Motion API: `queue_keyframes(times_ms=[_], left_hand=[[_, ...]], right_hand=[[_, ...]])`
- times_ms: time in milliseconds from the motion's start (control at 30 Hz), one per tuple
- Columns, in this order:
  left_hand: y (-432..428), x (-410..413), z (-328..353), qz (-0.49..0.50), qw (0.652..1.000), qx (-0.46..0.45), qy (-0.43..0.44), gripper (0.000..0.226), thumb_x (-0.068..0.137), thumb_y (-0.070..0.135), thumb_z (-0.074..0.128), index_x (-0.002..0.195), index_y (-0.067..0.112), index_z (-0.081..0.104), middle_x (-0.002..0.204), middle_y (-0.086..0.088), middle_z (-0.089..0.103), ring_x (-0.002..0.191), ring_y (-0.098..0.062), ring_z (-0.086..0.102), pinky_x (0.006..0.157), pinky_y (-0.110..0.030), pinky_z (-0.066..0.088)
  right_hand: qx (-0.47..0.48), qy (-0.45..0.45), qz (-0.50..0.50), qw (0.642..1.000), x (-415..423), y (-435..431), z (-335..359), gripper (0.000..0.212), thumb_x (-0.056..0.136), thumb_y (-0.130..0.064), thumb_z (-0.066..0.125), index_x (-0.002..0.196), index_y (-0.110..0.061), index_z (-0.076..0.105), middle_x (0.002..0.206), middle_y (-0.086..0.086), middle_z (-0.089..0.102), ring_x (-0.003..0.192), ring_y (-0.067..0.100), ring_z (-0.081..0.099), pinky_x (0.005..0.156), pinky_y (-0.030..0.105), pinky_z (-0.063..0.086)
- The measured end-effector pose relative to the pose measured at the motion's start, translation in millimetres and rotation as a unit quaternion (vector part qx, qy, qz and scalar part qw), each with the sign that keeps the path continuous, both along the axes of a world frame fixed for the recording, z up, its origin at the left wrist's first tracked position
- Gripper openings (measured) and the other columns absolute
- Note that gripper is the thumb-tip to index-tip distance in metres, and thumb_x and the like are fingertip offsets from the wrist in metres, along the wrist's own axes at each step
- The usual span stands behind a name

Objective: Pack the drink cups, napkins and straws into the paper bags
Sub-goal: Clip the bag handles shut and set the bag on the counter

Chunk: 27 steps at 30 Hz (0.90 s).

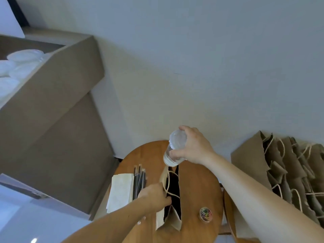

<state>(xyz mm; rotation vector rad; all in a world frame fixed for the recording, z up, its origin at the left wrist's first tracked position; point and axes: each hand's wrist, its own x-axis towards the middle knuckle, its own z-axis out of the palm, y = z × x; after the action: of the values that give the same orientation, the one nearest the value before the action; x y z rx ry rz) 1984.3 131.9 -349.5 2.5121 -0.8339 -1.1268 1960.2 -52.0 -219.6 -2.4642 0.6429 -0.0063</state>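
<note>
Your cup [175,151], clear plastic with a lid on, hangs tilted just above the far end of the paper bag's [173,220] mouth. Lid end is up towards the camera, base end down at the opening. It's not inside. The base looks whitish; can't tell if that's contents or glare.

Your right hand [194,148] grips the cup from its 3 o'clock side, fingers curled round the body and over the lid rim.

The bag stands on the round wooden table [198,190], about centre, with its mouth open as a dark slot. Cord handles lie over the left rim. Your left hand [154,195] pinches that left rim at the bag's 9 o'clock, fingertips hooked into the opening.

On the table at 9 o'clock from the bag is a stack of white napkins [120,192]. A bunch of dark straws [139,179] lies between the napkins and the bag, touching the napkins' edge.

At 4 o'clock from the bag is a small round tub of coloured paper clips [205,214], apart from the bag.

Off the table at 3 o'clock, a row of brown bags [289,172] with cord handles leans against the wall.

At 10 o'clock, well apart, an open cardboard box [57,88] holds white lids [21,64].
</note>
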Motion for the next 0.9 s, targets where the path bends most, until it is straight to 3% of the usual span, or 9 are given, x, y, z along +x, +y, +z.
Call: queue_keyframes(times_ms=[167,333,467,600,733,900], left_hand=[[11.0,-3.5,-13.1,0.092,0.996,0.007,0.006,0.027,0.086,0.042,0.054,0.086,0.019,0.068,0.079,-0.003,0.07,0.072,-0.019,0.071,0.073,-0.038,0.062],[18.9,0.5,-24.1,0.195,0.98,0.014,0.023,0.025,0.094,0.034,0.049,0.086,0.017,0.066,0.068,-0.005,0.071,0.054,-0.02,0.071,0.059,-0.038,0.063],[17.9,-4.7,-25.4,0.189,0.981,-0.022,0.023,0.013,0.096,0.032,0.046,0.096,0.025,0.058,0.073,-0.001,0.069,0.049,-0.015,0.069,0.059,-0.035,0.062],[12.7,-8.7,-21.9,0.148,0.988,-0.037,0.007,0.022,0.098,0.037,0.039,0.101,0.023,0.055,0.076,-0.001,0.069,0.045,-0.013,0.067,0.053,-0.031,0.061],[16.1,-9.4,-19.1,0.136,0.99,-0.028,-0.01,0.015,0.099,0.031,0.042,0.106,0.021,0.052,0.081,0.001,0.066,0.05,-0.012,0.068,0.048,-0.025,0.058],[23.3,-13.5,-21.8,0.146,0.989,-0.01,-0.001,0.015,0.098,0.032,0.045,0.108,0.023,0.051,0.089,0.003,0.064,0.073,-0.014,0.068,0.07,-0.035,0.062]], right_hand=[[-0.004,0.016,0.03,0.999,-5.0,9.6,-25.9,0.107,0.051,-0.062,0.074,0.145,-0.036,0.029,0.141,-0.008,0.038,0.126,0.019,0.044,0.094,0.037,0.046],[-0.038,0.05,0.12,0.991,-39.1,2.3,-30.6,0.104,0.053,-0.066,0.068,0.144,-0.041,0.025,0.142,-0.014,0.033,0.13,0.014,0.037,0.099,0.036,0.044],[-0.153,0.076,0.255,0.952,-57.8,9.4,-29.8,0.098,0.063,-0.058,0.071,0.144,-0.037,0.021,0.143,-0.009,0.027,0.128,0.016,0.032,0.095,0.035,0.047],[-0.202,0.131,0.346,0.907,-60.1,31.3,-49.7,0.096,0.066,-0.052,0.075,0.143,-0.03,0.022,0.138,0.0,0.031,0.121,0.021,0.037,0.09,0.034,0.048],[-0.144,0.23,0.28,0.921,-51.1,49.2,-83.4,0.097,0.067,-0.053,0.076,0.143,-0.024,0.023,0.136,0.007,0.036,0.12,0.029,0.042,0.088,0.039,0.05],[-0.056,0.295,0.146,0.943,-38.5,66.3,-133.1,0.098,0.071,-0.046,0.076,0.148,-0.022,0.019,0.14,0.013,0.033,0.124,0.037,0.042,0.1,0.042,0.045]])
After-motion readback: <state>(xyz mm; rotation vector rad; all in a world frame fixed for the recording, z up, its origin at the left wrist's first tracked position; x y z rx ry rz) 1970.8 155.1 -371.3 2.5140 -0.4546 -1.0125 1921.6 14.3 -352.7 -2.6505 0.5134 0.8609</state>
